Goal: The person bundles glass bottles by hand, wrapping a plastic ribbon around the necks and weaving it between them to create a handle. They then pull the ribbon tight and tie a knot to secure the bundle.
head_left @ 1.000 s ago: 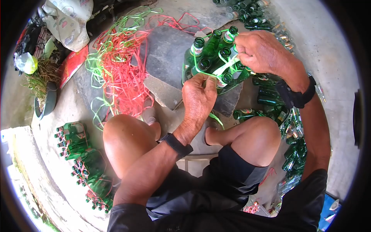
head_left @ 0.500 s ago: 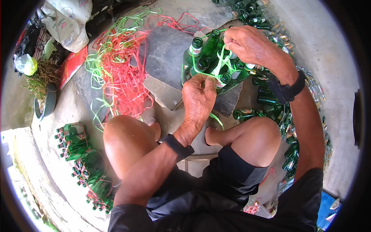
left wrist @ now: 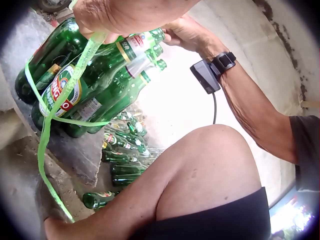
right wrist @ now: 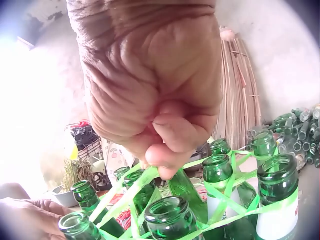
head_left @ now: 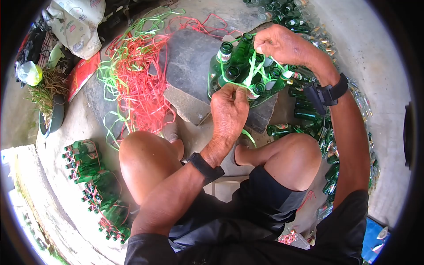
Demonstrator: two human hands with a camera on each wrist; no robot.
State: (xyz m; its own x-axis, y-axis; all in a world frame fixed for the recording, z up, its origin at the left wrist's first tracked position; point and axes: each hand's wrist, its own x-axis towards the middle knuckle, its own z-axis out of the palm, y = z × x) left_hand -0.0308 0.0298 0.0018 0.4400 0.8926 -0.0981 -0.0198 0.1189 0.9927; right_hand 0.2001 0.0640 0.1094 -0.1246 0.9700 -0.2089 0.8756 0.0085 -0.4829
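A bundle of green glass bottles (head_left: 241, 51) stands upright on a stone slab, with a light green plastic strap (head_left: 252, 73) running around and across the necks. My left hand (head_left: 229, 110) pinches the strap beside the nearest bottle neck. Below that hand, a loose tail of strap (left wrist: 45, 145) hangs past a labelled bottle (left wrist: 64, 92) in the left wrist view. Over the far right of the bundle, my right hand (head_left: 285, 44) pinches a strand pulled taut from the crossing. In the right wrist view, its curled fingertips (right wrist: 165, 159) grip that strand just above the bottle mouths (right wrist: 170, 210).
Tangled red and green strap (head_left: 141, 84) lies left of the slab (head_left: 187, 62). Many loose bottles (head_left: 309, 108) line the right side. Tied bottle bundles (head_left: 101, 190) sit at lower left, and a potted plant (head_left: 48, 95) stands farther left.
My right hand has shifted left and away from my body, drawing the strand from a rightward slant to a steeper line over the necks. The left hand has stayed almost in place.
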